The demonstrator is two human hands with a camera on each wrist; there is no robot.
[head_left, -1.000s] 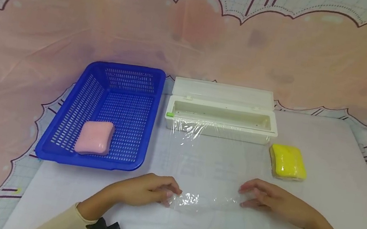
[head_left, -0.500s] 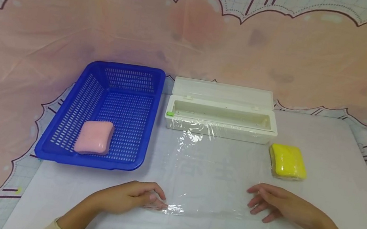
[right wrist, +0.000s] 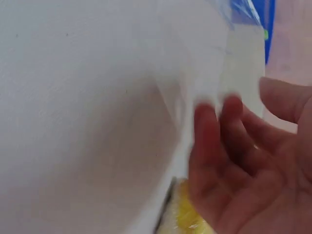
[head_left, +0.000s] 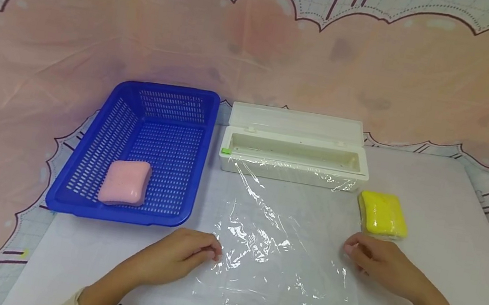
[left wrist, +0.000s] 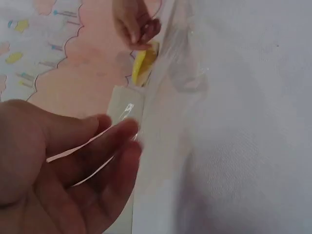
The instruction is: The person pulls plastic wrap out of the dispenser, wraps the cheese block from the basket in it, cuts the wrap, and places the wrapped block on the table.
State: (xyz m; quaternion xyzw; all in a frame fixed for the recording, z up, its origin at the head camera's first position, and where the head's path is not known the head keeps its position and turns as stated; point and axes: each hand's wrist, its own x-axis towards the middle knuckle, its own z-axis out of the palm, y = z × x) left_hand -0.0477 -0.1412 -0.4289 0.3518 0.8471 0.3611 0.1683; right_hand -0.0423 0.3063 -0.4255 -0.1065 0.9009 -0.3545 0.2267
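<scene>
A sheet of clear cling film runs from the open white dispenser box toward me, wrinkled and shiny. My left hand pinches its left edge; in the left wrist view the cling film lies across the fingers of that left hand. Relaxed, my right hand has its fingertips at the film's right edge. It is just in front of a yellow sponge wrapped in film. In the right wrist view the right hand holds nothing, and the yellow sponge shows beneath it.
A blue perforated basket stands at the left with a pink sponge in its near end. A white mat covers the table. A pink patterned cloth backdrop rises behind.
Both hands moved apart and farther from me along the film's sides. The film, bunched at the front edge a second ago, now lies spread wide and rippled, reaching closer to me.
</scene>
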